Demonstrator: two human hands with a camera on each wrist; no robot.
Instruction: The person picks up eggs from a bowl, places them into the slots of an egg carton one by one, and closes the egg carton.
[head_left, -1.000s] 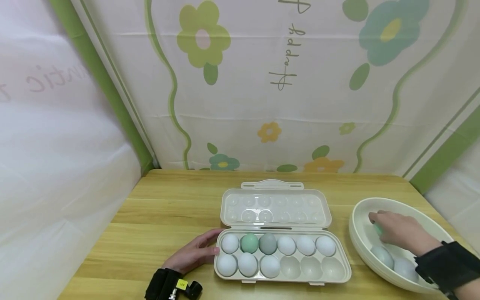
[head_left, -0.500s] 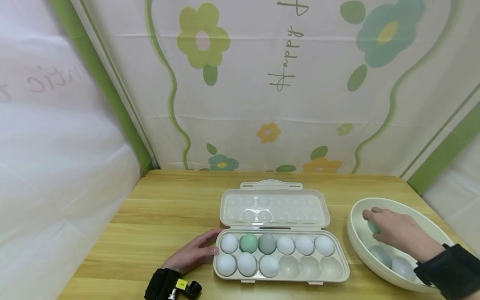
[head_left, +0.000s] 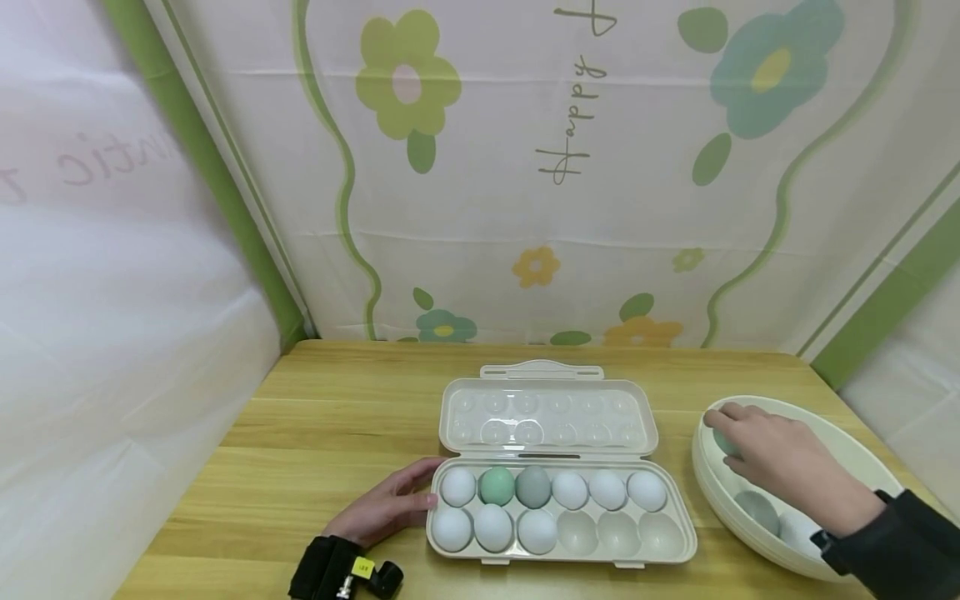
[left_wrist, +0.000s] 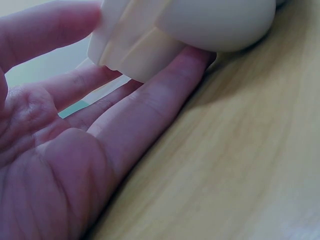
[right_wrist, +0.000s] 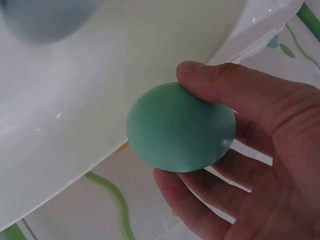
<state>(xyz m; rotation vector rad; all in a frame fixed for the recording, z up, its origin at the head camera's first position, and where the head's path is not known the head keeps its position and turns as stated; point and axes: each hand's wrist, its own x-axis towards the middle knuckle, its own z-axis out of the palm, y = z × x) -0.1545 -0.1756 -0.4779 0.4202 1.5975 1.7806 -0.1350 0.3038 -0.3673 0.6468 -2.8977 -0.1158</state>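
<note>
My right hand (head_left: 787, 462) pinches a green egg (right_wrist: 180, 127) between thumb and fingertips, at the left rim of the cream bowl (head_left: 723, 512). In the right wrist view the egg overlaps the bowl's edge. A grey egg (head_left: 757, 511) and a white egg (head_left: 797, 532) lie in the bowl, partly behind the wrist. My left hand (head_left: 386, 504) grips the left end of a cream egg box (head_left: 618, 535), thumb on its rim and fingers underneath. The box's back row is full of white, green and grey eggs; its front row has white eggs in the three left cups.
The box's clear lid (head_left: 549, 414) lies folded back behind it. Both box and bowl stand on a wooden table (head_left: 337, 408), with a flowered cloth (head_left: 465, 208) hanging along its back edge. The bowl is at the right, a short gap from the box.
My right hand has lifted the green egg from inside the bowl and moved left to the bowl's rim. My left hand stays on the egg box.
</note>
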